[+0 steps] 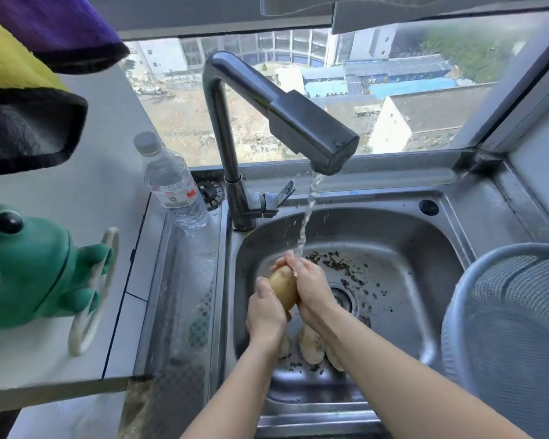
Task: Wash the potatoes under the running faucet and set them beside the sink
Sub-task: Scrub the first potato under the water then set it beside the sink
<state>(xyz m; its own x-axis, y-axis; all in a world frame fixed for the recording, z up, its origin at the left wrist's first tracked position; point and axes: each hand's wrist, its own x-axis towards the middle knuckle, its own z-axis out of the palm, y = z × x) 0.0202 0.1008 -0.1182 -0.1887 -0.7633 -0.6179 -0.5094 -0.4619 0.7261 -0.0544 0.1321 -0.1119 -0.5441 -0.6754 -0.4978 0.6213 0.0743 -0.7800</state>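
A tan potato (284, 288) is held upright over the steel sink (406, 236), between both hands. My left hand (264, 315) grips its lower left side. My right hand (309, 285) wraps its right side and top. Water streams from the metal faucet (311, 131) onto my right hand's fingers and the potato's top. More potatoes (311, 345) lie on the sink floor beneath my forearms, partly hidden by them.
Dark dirt flecks (346, 267) litter the basin around the drain (341, 297). A mesh strainer bowl (514, 315) sits at the sink's right. A plastic water bottle (171, 185) leans at the left rim. A green frog hook (29, 267) and hanging cloths (23, 122) are on the left wall.
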